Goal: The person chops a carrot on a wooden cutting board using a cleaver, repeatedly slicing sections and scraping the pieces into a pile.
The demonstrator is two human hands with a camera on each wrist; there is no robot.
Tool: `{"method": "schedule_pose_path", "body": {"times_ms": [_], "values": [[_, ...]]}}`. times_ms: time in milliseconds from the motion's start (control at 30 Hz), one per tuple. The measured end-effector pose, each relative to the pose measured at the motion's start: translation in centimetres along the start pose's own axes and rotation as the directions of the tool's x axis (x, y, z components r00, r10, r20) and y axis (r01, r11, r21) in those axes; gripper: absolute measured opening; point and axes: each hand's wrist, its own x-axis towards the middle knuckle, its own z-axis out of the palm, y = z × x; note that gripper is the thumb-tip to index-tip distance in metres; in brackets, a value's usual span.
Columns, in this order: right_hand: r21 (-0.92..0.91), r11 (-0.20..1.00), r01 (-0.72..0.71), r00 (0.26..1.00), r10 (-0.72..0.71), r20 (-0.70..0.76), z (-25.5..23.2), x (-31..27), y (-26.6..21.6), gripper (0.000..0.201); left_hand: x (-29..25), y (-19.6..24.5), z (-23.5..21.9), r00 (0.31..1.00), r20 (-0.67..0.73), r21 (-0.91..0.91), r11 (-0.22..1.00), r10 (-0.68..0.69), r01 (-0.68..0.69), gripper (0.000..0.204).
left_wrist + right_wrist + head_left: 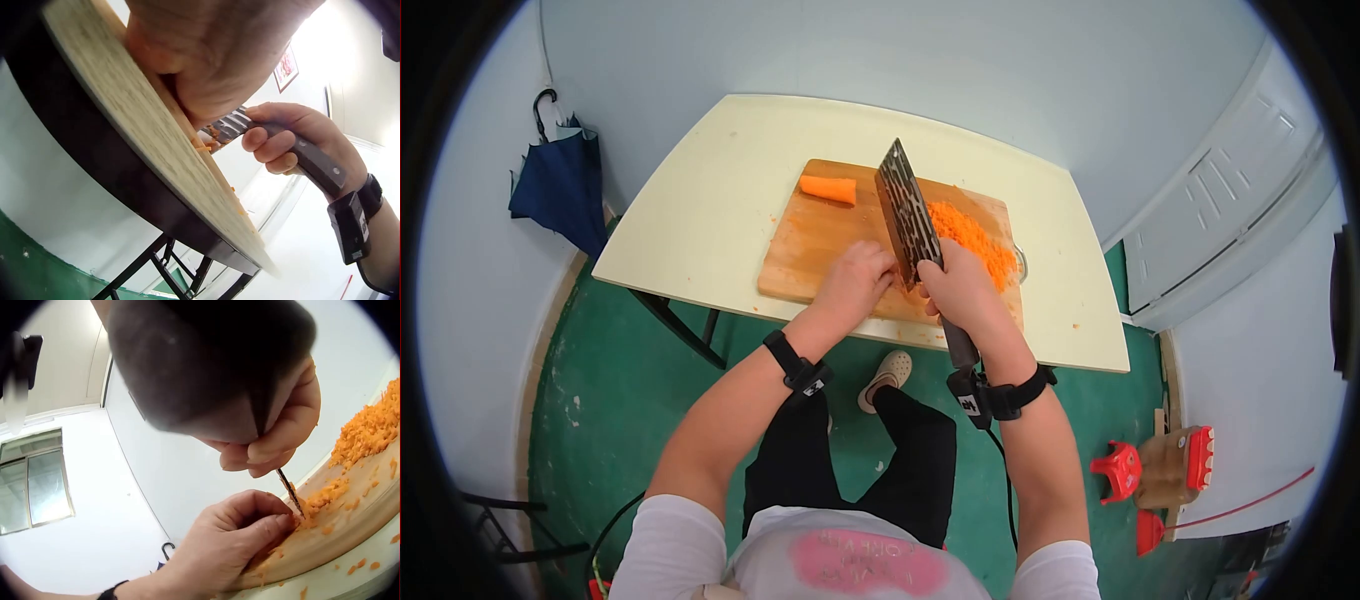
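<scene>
Wooden board (820, 240) — right hand (965, 290) grips cleaver (908, 215); left hand (855, 282) curled beside blade; chopped carrot (975, 240) behind.

Left part of cutting board (820, 240) bare between carrot stub (828, 189) and left hand (855, 283). Cleaver (907, 215) stands upright mid-board, walling off chopped carrot heap (975, 243) at right. Worktop (700, 200) left of board open.
</scene>
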Motion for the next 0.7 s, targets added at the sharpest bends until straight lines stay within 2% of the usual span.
{"method": "schedule_pose_path", "body": {"times_ms": [67,300,367,400,467,600,667,700], "values": [[-0.021,1.000,0.007,1.000,-0.007,0.027,-0.5,-0.9,-0.6,0.020,0.3,0.0,0.1,1.000,-0.022,-0.031,1.000,0.002,-0.002,0.012],[0.020,1.000,0.006,0.995,-0.008,0.104,0.0,0.2,-0.4,0.019,0.5,-0.2,-0.1,0.999,0.032,-0.014,1.000,0.000,0.001,0.012],[-0.132,0.989,0.059,0.998,-0.058,0.010,1.0,1.2,0.0,0.019,0.7,-0.2,-0.2,0.999,0.033,0.013,0.999,0.030,-0.031,0.012],[-0.129,0.990,0.065,0.998,-0.065,0.003,1.0,1.4,-0.3,0.019,0.9,-0.2,-0.3,0.999,0.032,0.018,0.999,0.038,-0.039,0.012],[-0.072,0.997,0.008,1.000,-0.007,0.009,1.1,1.6,-0.7,0.019,0.6,-0.2,-0.2,0.999,0.034,0.012,0.999,0.036,-0.036,0.011],[-0.057,0.998,0.006,1.000,-0.005,0.010,0.5,1.7,0.0,0.020,0.6,0.0,-0.2,0.998,0.013,0.018,0.998,0.064,-0.064,0.011],[0.075,0.997,-0.009,1.000,0.007,0.026,0.1,2.0,0.7,0.020,0.5,-0.4,-0.1,0.996,0.008,0.057,0.994,0.090,-0.090,0.011],[0.083,0.997,0.002,1.000,-0.004,0.026,0.0,1.8,0.7,0.020,0.6,-0.4,-0.3,0.995,0.008,0.071,0.993,0.095,-0.095,0.011]]}}
